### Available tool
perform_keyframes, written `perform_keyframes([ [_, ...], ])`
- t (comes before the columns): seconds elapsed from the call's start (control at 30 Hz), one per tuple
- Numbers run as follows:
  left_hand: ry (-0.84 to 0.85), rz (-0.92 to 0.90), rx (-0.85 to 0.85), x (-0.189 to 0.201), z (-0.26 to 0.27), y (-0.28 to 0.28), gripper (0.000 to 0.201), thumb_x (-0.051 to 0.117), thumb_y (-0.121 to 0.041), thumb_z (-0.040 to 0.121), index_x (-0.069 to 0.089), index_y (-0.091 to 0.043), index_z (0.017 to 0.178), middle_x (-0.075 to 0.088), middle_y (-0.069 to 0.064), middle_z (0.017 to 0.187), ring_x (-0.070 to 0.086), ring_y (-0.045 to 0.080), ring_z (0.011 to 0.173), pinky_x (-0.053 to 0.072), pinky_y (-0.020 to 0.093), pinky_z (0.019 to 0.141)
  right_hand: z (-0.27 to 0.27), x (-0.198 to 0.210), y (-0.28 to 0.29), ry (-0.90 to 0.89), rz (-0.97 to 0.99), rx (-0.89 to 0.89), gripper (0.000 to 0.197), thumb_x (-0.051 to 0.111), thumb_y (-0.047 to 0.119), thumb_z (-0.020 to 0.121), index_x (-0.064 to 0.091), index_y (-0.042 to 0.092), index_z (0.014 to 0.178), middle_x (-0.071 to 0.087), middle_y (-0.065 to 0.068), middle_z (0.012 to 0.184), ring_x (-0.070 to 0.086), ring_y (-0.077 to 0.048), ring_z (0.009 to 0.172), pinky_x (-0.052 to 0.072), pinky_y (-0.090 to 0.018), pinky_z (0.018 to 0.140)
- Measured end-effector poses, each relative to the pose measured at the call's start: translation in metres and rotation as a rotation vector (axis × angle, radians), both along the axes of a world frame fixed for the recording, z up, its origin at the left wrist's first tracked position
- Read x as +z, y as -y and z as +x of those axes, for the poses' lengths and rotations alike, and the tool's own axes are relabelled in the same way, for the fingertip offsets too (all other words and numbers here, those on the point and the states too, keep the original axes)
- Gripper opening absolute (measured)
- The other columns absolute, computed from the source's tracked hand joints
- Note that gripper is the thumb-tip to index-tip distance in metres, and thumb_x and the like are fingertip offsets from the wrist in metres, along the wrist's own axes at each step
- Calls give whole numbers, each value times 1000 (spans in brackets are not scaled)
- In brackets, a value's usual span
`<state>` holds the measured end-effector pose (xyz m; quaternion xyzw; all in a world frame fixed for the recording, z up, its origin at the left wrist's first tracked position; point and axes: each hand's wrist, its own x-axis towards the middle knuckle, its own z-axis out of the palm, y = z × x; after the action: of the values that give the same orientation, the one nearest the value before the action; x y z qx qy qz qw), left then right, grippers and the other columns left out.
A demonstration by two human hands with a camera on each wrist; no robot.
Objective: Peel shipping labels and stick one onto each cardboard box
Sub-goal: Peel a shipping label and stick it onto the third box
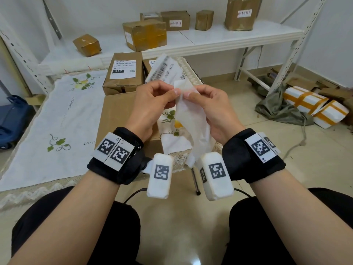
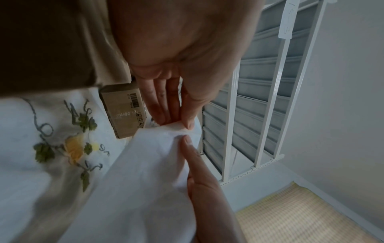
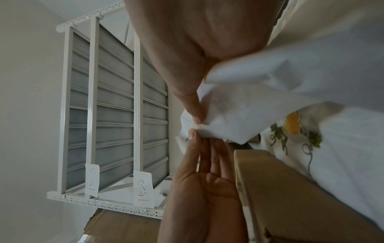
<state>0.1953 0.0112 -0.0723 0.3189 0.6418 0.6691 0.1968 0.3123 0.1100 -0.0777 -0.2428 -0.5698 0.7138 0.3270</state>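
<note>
Both hands are raised over the table and meet at one sheet. My left hand pinches the printed shipping label, which curls up and away with its barcode showing. My right hand pinches the translucent white backing paper, which hangs down between my wrists. In the left wrist view the backing paper fills the lower middle. In the right wrist view the backing paper is held between thumb and finger. A large plain cardboard box lies under my left hand. Behind it stands a cardboard box bearing a label.
An embroidered white cloth covers the table. Several cardboard boxes sit on a white shelf at the back, some with labels. White parcels with orange tape lie on the floor at right. A blue object stands at left.
</note>
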Motion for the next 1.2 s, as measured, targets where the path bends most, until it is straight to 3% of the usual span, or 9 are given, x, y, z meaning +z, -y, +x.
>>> perform_keyframes([
  [0.33,-12,35,24,-1,3,-3,6,76,-9,89,73,-11,84,73,3,84,71,12,77,61,28,80,1,1,1,27,2,-30,9,68,4,95,62,4,102,68,-10,84,65,-11,63,55,-21,58],
  [0.6,-80,22,-13,-1,8,-1,16,82,-14,83,78,-4,93,75,10,88,70,18,83,60,38,86,0,0,0,42,2,-34,10,70,8,94,62,9,100,71,-19,101,67,-26,85,57,-38,79],
  [0.73,-73,11,-41,1,6,1,16,84,-13,80,77,-8,93,75,4,87,71,11,82,61,30,84,0,-1,-1,18,-41,-31,17,69,8,95,61,7,110,71,-18,102,68,-25,85,59,-40,80],
  [0.9,-56,16,-16,-2,4,0,20,80,-3,82,76,4,100,76,16,96,73,20,85,62,34,84,1,-1,1,-34,-95,23,27,68,4,96,62,-2,122,73,-13,96,72,-18,75,62,-31,71],
  [1.07,-63,24,12,-3,0,0,18,78,-6,86,75,3,101,76,16,96,73,20,84,62,32,82,3,1,1,-51,-102,125,39,69,3,95,60,-5,132,71,-25,121,72,-31,100,61,-40,90],
  [1.2,-59,16,22,-3,-1,0,19,78,-7,85,75,4,102,75,15,95,71,15,81,62,32,82,2,-1,1,-5,-92,185,42,70,-4,91,61,-5,132,71,-26,123,71,-33,103,61,-42,92],
])
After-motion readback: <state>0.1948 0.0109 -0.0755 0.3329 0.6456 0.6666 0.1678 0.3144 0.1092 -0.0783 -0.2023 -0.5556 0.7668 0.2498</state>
